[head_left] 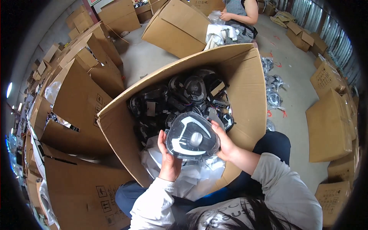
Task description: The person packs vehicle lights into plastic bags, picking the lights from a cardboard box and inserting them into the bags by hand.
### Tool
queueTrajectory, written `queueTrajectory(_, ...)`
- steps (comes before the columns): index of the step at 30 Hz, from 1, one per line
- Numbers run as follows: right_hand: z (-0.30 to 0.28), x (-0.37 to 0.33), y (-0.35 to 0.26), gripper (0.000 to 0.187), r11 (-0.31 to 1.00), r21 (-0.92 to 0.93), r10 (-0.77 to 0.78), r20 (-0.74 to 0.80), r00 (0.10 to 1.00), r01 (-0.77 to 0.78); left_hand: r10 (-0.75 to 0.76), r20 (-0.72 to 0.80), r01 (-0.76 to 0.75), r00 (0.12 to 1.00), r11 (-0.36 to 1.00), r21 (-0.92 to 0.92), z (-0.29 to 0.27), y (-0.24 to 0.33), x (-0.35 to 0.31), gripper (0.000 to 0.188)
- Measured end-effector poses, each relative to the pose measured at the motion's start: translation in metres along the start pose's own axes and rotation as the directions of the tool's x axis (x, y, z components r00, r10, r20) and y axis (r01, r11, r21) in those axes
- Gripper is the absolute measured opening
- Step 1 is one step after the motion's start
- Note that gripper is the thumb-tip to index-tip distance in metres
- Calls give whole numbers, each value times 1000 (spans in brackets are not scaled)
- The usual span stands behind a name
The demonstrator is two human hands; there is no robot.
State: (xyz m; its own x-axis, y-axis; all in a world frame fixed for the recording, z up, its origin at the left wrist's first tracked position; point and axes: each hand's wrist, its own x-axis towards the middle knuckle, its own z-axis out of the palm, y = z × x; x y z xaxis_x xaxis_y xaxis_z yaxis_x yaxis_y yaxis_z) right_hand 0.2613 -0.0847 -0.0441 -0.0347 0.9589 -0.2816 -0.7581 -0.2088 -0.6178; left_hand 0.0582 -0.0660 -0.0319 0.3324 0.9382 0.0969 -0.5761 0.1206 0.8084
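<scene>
A clear, rounded-triangular plastic unit (188, 140) is held in the grip of the left hand (169, 163) at eight o'clock and right hand (227, 145) at three; below, an open, brown cardboard box (247, 101) is piled with black plastic units (195, 89).

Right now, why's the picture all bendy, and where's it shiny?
Head view: the fisheye curves the open carton and blackens corners; white streaks, perhaps glare, cross the clear domed object between left hand and right hand; a light glows far left.
</scene>
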Motion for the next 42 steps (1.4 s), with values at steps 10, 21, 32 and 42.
queueTrajectory(10, 9, -12, -17, 76, 931, -235, -161, 422, 892, 279, -191, -50, 171, 980, 949, -265, -26, 30, 11, 93)
queueTrajectory(21, 0, -23, -83, 47, 949, -311, 217, 756, 617, 47, -131, 345, 318, 930, 757, -571, 5, 25, -3, 70)
queueTrajectory(32, 9, -26, -89, 44, 951, -143, 267, 825, 498, -274, -502, 595, 773, 628, 494, -399, 14, 16, -23, 88)
queueTrajectory(42, 7, -30, -104, 53, 971, -39, 149, 870, 470, -234, -650, -12, 615, 760, 724, -314, -5, -14, 2, 64)
